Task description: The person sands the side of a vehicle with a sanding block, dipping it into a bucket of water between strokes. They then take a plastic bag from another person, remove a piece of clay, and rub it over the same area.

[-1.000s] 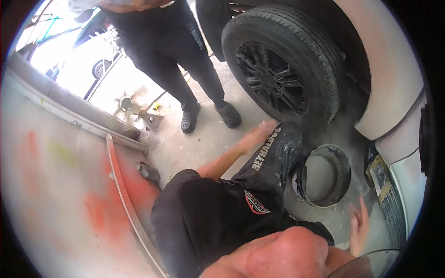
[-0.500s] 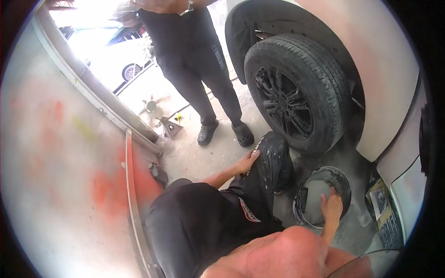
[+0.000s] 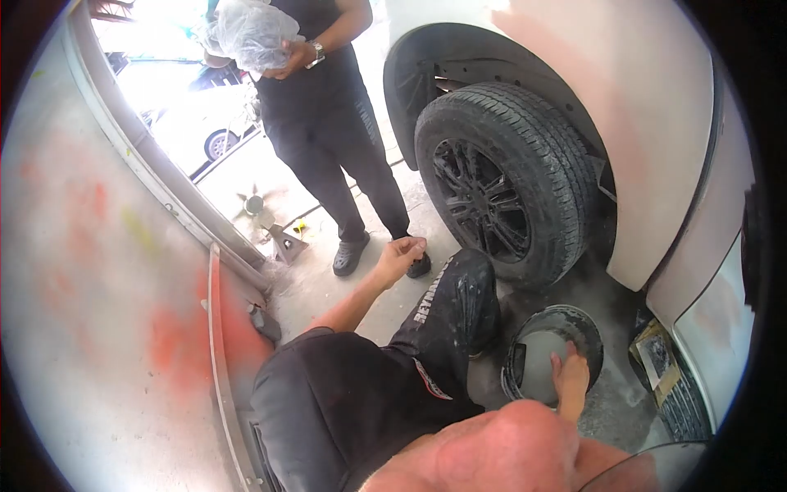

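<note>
Over the black bucket (image 3: 593, 336) with cloudy grey liquid (image 3: 537, 361) in it, my right hand (image 3: 571, 375) reaches past the rim, thumb and fingers apart, nothing seen in them. A dark flat piece (image 3: 518, 365) sits against the bucket's left inner side. My left hand (image 3: 402, 258) is raised just off my knee (image 3: 471, 283), its fingers curled and pressed together, with nothing showing between them. My trousers are black with pale smears on the knee.
A vehicle wheel (image 3: 479, 201) stands beyond the bucket under a pale body panel (image 3: 656, 164). Another person (image 3: 316, 107) stands ahead, holding a plastic-wrapped bundle (image 3: 250, 37). A paint-stained panel (image 3: 106, 271) runs along the left, near a jack stand (image 3: 285, 244).
My left hand has lifted off my knee and moved left. My right hand stays at the bucket, its fingers now more apart. The other person's hands and bundle have come into view.
</note>
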